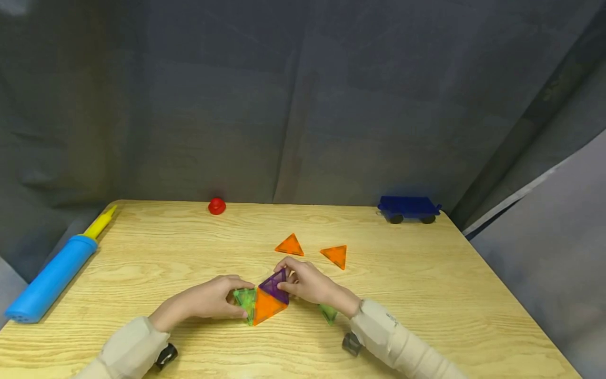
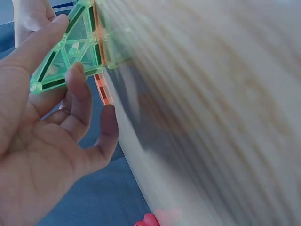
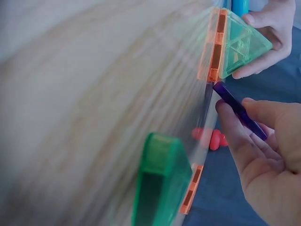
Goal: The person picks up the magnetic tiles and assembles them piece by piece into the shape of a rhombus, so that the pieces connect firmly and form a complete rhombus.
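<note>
My left hand (image 1: pixel 215 297) pinches a green translucent triangle tile (image 1: pixel 245 299) between thumb and fingers. In the left wrist view that green tile (image 2: pixel 70 56) stands tilted up from the tabletop along an edge of an orange triangle tile (image 1: pixel 267 306), which lies flat. My right hand (image 1: pixel 305 281) pinches a purple triangle tile (image 1: pixel 276 286). Seen from the right wrist, the purple tile (image 3: pixel 239 110) slants, its lower end close to the orange tile (image 3: pixel 216 49); whether they touch I cannot tell. Another green tile (image 1: pixel 328 313) lies under the right forearm, partly hidden.
Two loose orange triangle tiles (image 1: pixel 290 245) lie beyond the hands. At the back edge sit a small red object (image 1: pixel 216 206) and a blue toy wagon (image 1: pixel 408 208). A blue hand pump (image 1: pixel 52 279) with a yellow nozzle lies along the left edge. Dark cloth (image 1: pixel 213 105) hangs behind.
</note>
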Tool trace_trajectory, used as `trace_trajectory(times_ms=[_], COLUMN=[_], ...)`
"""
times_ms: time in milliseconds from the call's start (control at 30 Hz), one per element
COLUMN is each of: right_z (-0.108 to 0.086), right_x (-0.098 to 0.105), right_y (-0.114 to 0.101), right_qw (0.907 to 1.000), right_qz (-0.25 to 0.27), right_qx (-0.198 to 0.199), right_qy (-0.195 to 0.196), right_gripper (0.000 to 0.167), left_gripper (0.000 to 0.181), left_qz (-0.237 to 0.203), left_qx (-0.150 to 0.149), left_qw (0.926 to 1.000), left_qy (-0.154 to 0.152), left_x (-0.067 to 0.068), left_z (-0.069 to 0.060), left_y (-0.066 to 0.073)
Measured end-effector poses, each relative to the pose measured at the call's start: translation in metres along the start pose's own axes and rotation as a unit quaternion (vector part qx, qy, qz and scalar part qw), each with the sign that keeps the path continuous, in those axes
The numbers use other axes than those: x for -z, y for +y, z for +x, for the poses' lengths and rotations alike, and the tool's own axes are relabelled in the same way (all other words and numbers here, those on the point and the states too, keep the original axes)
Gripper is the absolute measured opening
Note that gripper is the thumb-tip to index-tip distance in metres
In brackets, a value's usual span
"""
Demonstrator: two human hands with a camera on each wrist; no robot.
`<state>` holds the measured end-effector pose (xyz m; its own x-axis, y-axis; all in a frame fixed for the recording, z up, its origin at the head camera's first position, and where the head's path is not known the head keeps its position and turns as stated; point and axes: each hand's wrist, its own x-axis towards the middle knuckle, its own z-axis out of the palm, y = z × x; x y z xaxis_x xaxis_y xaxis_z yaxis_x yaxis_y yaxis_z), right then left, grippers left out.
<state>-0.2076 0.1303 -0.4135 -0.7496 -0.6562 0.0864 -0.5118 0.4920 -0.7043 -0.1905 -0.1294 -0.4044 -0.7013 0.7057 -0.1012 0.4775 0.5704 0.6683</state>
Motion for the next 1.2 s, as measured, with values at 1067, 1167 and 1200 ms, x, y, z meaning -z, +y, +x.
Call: trace_trajectory(times_ms=[1067,1167,1200], right_z=[-0.003,-0.003,-0.003], right_x=[-0.001,-0.001,-0.001], right_y=[-0.013,-0.014,-0.014], right_qw=[0.9982,0.9979,0.9979], right_qz=[-0.035,-0.038,-0.038], right_qx=[0.046,0.048,0.049], right_qy=[-0.016,-0.019,-0.021], right_gripper=[0.035,0.034,0.034], left_gripper=[0.057,0.057,0.058], left_qz=[-0.02,-0.018,-0.017], left_qx=[-0.035,-0.033,-0.033], left_qw=[0.9991,0.9992,0.9992], left_qy=[0.014,0.016,0.016], left_x=[0.0,-0.001,-0.001], left_z=[0.002,0.003,0.003], left_y=[0.014,0.014,0.014])
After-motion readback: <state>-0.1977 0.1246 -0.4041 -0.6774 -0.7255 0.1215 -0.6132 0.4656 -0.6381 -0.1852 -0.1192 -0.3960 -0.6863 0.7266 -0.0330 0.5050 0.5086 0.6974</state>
